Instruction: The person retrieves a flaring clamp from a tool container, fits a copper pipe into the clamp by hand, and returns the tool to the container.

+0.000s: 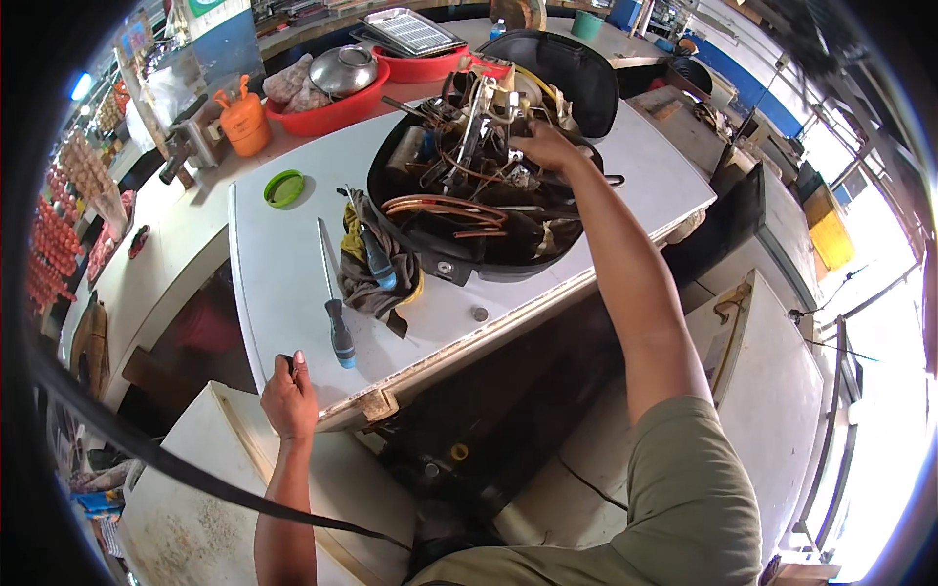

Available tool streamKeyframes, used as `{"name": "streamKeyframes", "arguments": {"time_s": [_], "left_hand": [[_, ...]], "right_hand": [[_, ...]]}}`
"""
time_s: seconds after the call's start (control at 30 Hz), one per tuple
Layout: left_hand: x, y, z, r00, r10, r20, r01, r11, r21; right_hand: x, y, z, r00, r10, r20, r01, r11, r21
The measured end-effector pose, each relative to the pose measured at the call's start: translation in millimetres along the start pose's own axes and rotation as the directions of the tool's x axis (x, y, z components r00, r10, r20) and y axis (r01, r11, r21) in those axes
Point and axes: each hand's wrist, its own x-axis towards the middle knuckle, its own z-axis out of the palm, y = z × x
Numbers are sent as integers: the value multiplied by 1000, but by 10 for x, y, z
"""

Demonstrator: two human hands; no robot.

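Observation:
My left hand [292, 396] is closed at the near left edge of the white appliance top [274, 244], around something small and dark I cannot make out. My right hand [542, 146] reaches into the open black case [449, 264] heaped with tools, metal parts and copper tubing [454, 205]; its fingertips are hidden among them. On the top left of the case lie a long blue-handled screwdriver [340, 332], another blue-handled tool [381, 264] on a grey-and-yellow cloth [366, 293], a green lid [283, 186] and a small metal cylinder [480, 314].
Behind stand an orange gas cylinder [244, 127], red basins [332, 112] with a metal bowl [342, 73], and metal trays [410, 34]. White chest appliances [752, 391] are at right and lower left [176, 469]. Bagged produce [54, 244] hangs far left. A black strap [166, 454] crosses low left.

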Motion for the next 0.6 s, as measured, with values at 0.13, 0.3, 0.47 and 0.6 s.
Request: {"name": "streamKeyframes", "arguments": {"time_s": [0.13, 0.3, 0.47, 0.6], "left_hand": [[-63, -83, -83, 999, 7, -36, -7, 1000, -1], [1, 102, -81, 999, 35, -36, -38, 996, -83], [-173, -391, -206, 998, 12, -60, -9, 999, 47], [-97, -105, -227, 1000, 4, 12, -4, 1000, 21]], "right_hand": [[-71, -326, 105, 1000, -13, 19, 10, 991, 131], [-1, -192, -411, 960, -269, -81, 239, 932, -274], [-129, -1405, -440, 880, -25, 475, 336, 739, -584], [-267, -1641, -1077, 790, 393, 470, 222, 532, -817]]}}
